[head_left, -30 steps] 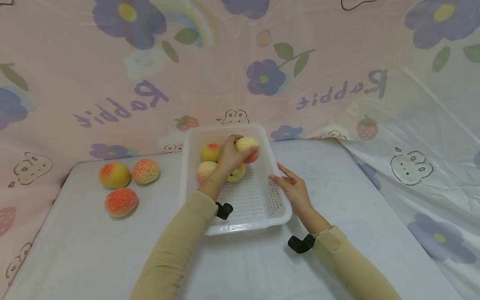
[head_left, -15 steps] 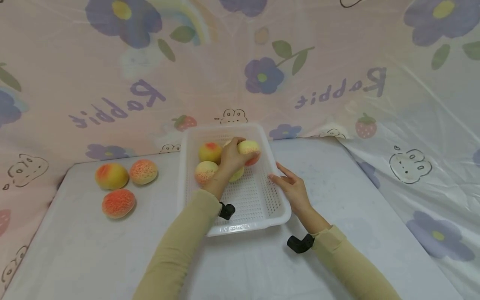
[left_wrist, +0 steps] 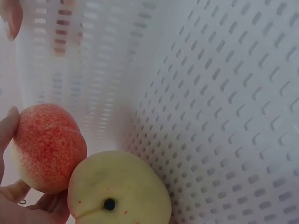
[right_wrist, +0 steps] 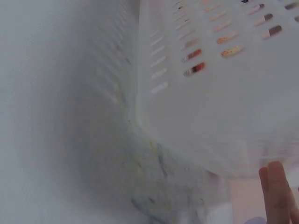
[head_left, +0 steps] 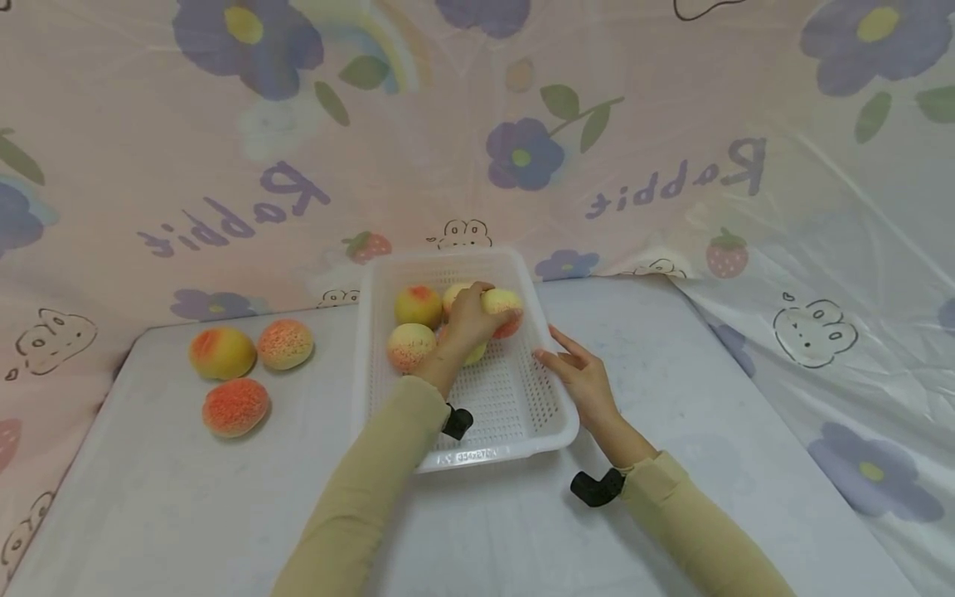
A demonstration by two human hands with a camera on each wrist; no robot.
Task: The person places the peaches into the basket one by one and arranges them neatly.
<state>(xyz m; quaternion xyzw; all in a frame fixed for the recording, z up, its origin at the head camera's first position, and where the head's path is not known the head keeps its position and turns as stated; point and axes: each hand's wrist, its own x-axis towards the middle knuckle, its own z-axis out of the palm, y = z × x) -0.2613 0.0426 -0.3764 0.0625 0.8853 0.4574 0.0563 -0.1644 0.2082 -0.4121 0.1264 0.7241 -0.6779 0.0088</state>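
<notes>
In the head view, my left hand [head_left: 470,322] reaches into a white slotted plastic basket [head_left: 485,452] and holds a red-speckled peach [head_left: 504,307] near its right wall. The left wrist view shows this peach [left_wrist: 49,144] between thumb and fingers, right against a pale yellow peach [left_wrist: 119,186] with a dark stem hole. A yellow peach with a red patch [head_left: 419,305] and a pale speckled peach [head_left: 411,346] lie left of the hand; another is partly hidden behind it. My right hand [head_left: 588,383] pinches the basket's right rim, thumb over the edge, fingers outside.
Left of the basket, three more peaches lie on the white-covered table [head_left: 172,497]: a yellow-red one [head_left: 222,352], a pale orange one [head_left: 287,344] and a red one [head_left: 235,407]. A patterned cloth [head_left: 418,174] hangs behind the table.
My left hand has moved slightly right and lower into the basket with the speckled peach, uncovering more of the peach behind it. The right hand stays on the rim.
</notes>
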